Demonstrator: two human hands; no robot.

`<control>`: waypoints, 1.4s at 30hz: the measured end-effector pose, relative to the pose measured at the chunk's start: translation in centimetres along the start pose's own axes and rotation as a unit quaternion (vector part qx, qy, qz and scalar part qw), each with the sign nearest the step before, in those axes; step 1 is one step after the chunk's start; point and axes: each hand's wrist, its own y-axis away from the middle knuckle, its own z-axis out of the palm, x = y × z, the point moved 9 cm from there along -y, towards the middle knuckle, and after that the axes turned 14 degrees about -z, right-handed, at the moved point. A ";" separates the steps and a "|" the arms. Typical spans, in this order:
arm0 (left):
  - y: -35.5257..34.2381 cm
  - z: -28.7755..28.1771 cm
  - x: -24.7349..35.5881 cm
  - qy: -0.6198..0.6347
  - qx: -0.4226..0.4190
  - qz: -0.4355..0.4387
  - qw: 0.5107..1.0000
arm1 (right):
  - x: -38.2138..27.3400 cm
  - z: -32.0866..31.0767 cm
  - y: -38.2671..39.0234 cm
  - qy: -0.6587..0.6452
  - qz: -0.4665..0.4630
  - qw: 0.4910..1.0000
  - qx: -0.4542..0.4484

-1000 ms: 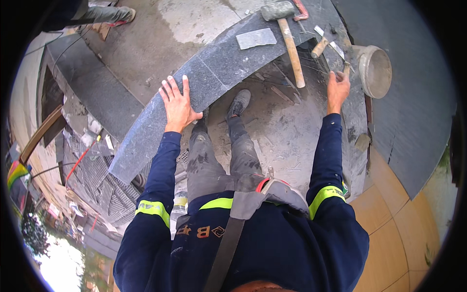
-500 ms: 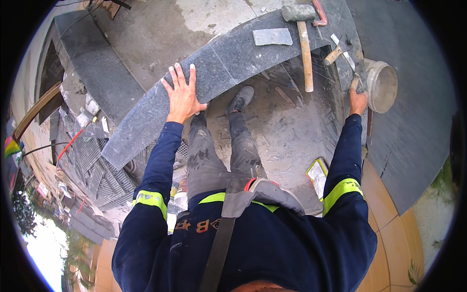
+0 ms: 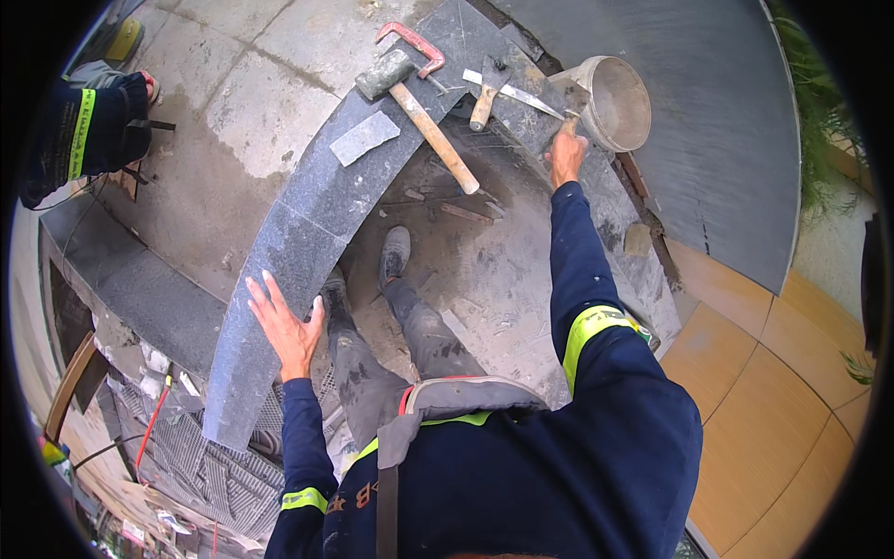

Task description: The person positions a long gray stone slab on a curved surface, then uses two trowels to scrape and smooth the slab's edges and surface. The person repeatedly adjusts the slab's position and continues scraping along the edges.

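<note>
My left hand [image 3: 287, 328] is open with fingers spread over a curved grey stone slab [image 3: 270, 279], near its inner edge. Whether the palm presses on the stone, I cannot tell. My right hand [image 3: 564, 158] is closed round the wooden handle of a trowel [image 3: 572, 97], its blade partly hidden against a pale round bucket [image 3: 620, 104]. Beside it lie a second trowel [image 3: 482, 108] and a long metal strip [image 3: 523, 96]. Across the slab rests a wooden-handled mallet [image 3: 436, 138], with a red clamp [image 3: 415, 45] beyond it and a small rectangular stone piece [image 3: 365, 139] nearby.
Another person's sleeve [image 3: 86, 130] shows at the upper left. A dark sheet [image 3: 717, 130] spreads to the right beside tan tiles [image 3: 717, 401]. Ribbed pieces [image 3: 205, 466] lie at the lower left, along with a red cord [image 3: 154, 433]. Debris litters the ground round my feet.
The view has swung round, bringing the other person into sight at upper left. My left hand has shifted toward the slab's inner edge. My right hand still grips the trowel by the bucket.
</note>
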 end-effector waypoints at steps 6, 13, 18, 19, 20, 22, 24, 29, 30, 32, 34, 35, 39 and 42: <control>6.4 -0.3 1.0 0.137 -0.024 -0.073 0.988 | -7.0 10.8 4.4 0.041 -0.102 0.991 -0.079; 11.6 -3.0 0.7 0.204 0.024 -0.144 0.968 | -6.6 15.8 3.1 0.079 -0.200 0.971 -0.107; 14.5 -1.2 -0.9 0.278 0.043 -0.182 0.942 | -6.5 15.5 -3.4 -0.074 -0.137 0.983 -0.097; 14.9 -1.2 -1.5 0.296 0.043 -0.198 0.933 | -7.0 16.5 -2.7 -0.175 -0.111 0.972 -0.110; 15.7 -1.7 -2.2 0.310 0.040 -0.217 0.925 | -7.2 17.2 -1.1 -0.273 -0.076 0.951 -0.124; 16.5 -0.8 -2.4 0.345 0.019 -0.240 0.907 | -8.4 14.4 -1.1 -0.280 -0.061 0.956 -0.067; 17.6 -1.8 -3.0 0.353 0.014 -0.259 0.899 | -10.9 12.6 3.4 -0.368 -0.055 0.926 -0.062; 16.6 -2.2 -0.7 0.507 -0.102 -0.268 0.813 | -19.2 8.0 25.4 -0.417 -0.057 0.855 -0.303; 15.9 -2.7 1.0 0.536 -0.119 -0.251 0.797 | -20.3 7.0 31.5 -0.414 -0.047 0.830 -0.370; 15.6 -4.2 4.3 0.650 -0.141 -0.219 0.714 | -22.1 4.2 43.4 -0.408 -0.027 0.772 -0.487; 17.5 -7.5 5.9 0.739 -0.160 -0.180 0.630 | -24.4 0.9 52.9 -0.421 -0.057 0.721 -0.547; 19.2 -9.1 5.8 0.783 -0.160 -0.161 0.579 | -25.0 -0.6 56.4 -0.395 -0.059 0.714 -0.575; 27.1 -13.4 -0.1 0.826 -0.079 -0.170 0.531 | -26.2 -6.1 64.3 -0.259 -0.192 0.745 -0.584; 33.1 -18.8 -5.7 0.793 0.033 -0.154 0.588 | -29.8 -12.6 68.4 -0.142 -0.322 0.758 -0.549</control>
